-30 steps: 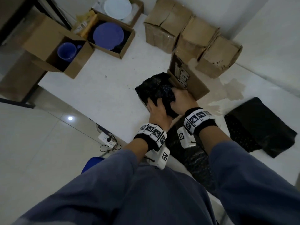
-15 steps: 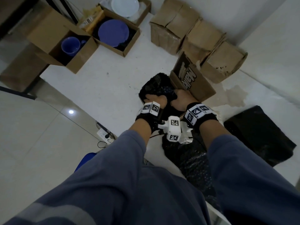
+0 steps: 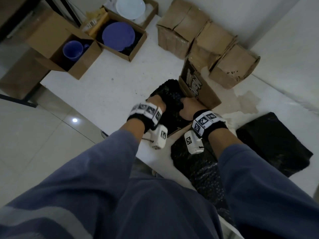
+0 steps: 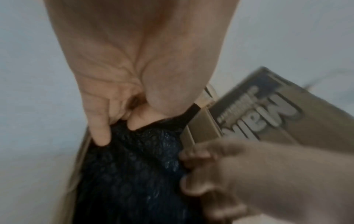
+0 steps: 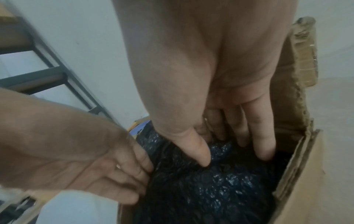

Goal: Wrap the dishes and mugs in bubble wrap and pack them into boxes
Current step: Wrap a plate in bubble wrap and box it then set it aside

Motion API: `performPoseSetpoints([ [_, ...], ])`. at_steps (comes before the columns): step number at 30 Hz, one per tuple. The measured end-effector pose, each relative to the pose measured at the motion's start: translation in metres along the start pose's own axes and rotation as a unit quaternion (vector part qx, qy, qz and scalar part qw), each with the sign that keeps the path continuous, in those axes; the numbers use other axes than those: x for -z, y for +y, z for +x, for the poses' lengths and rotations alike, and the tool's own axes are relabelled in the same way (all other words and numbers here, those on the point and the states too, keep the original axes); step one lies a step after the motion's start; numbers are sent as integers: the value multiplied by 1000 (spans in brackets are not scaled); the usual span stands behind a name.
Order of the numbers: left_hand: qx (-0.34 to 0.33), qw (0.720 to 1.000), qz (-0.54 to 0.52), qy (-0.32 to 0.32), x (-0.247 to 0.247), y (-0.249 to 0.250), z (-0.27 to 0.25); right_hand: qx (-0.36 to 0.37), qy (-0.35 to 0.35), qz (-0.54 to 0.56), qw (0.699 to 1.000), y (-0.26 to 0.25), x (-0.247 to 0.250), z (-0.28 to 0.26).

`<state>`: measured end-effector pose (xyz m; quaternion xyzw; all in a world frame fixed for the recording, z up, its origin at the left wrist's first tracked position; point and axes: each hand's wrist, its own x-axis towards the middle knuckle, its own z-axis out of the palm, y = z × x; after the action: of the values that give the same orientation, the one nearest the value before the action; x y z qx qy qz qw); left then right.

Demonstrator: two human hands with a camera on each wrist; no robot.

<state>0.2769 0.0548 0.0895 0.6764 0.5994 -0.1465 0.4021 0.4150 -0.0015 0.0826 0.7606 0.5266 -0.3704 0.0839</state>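
Observation:
A bundle wrapped in black bubble wrap [image 3: 170,94] sits partly inside an open cardboard box [image 3: 205,95] with a printed flap, on the white table [image 3: 103,87]. My left hand [image 3: 156,103] presses on the bundle's left side, its fingers [image 4: 99,133] tucked down beside the box wall. My right hand [image 3: 186,104] presses straight fingers [image 5: 264,145] and thumb into the bundle [image 5: 210,189] near the far wall of the box [image 5: 298,159]. What the wrap covers is hidden.
Open boxes at the back left hold a blue mug [image 3: 72,49], a blue plate [image 3: 118,36] and a white plate [image 3: 130,6]. Closed boxes [image 3: 181,31] line the wall. Black bubble wrap sheets [image 3: 272,144] lie at my right. The table's edge runs along my left.
Both hands have slid from the top of the bundle to its sides and gone deeper. The bundle sits lower in the box.

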Motion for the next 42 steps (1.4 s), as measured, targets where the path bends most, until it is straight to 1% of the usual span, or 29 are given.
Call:
performPoseSetpoints([
  [2,-15,999,20,25,-18,-6,-6,10,29,-34,999,-5,-6,-4],
  [4,-47,998,22,32,-38,-12,-10,33,81,-57,995,-11,-11,-7],
  [6,-66,997,12,31,-53,-16,-9,59,108,-64,990,-16,-13,-4],
  [9,-57,997,37,20,-58,-14,-4,63,90,-41,993,-17,-7,3],
  [12,-51,997,47,35,-52,-12,2,53,63,24,996,-10,1,5],
  [14,-66,995,57,47,-46,-12,7,25,58,51,997,-5,6,6],
  [16,-101,988,104,57,-39,-13,12,-14,59,56,997,-4,9,7],
  [19,-131,971,197,44,-26,-9,18,-53,41,-7,998,-15,8,10],
  [21,-141,958,247,49,-22,-7,21,-48,51,-54,996,-24,7,13],
  [23,-151,947,275,68,-20,-8,24,-33,58,-91,994,-26,6,18],
  [26,-161,939,293,76,-18,-11,31,-31,30,-118,992,-24,6,26],
  [32,-175,938,294,55,-9,-14,41,-72,-43,-73,994,-31,5,44],
  [34,-180,941,279,64,-8,-17,40,-70,-42,-57,995,-28,6,45],
  [39,-194,943,259,75,-8,-27,41,-80,7,-25,996,-18,7,45],
  [42,-193,940,269,78,-9,-27,43,-78,5,-41,996,-19,6,46],
])
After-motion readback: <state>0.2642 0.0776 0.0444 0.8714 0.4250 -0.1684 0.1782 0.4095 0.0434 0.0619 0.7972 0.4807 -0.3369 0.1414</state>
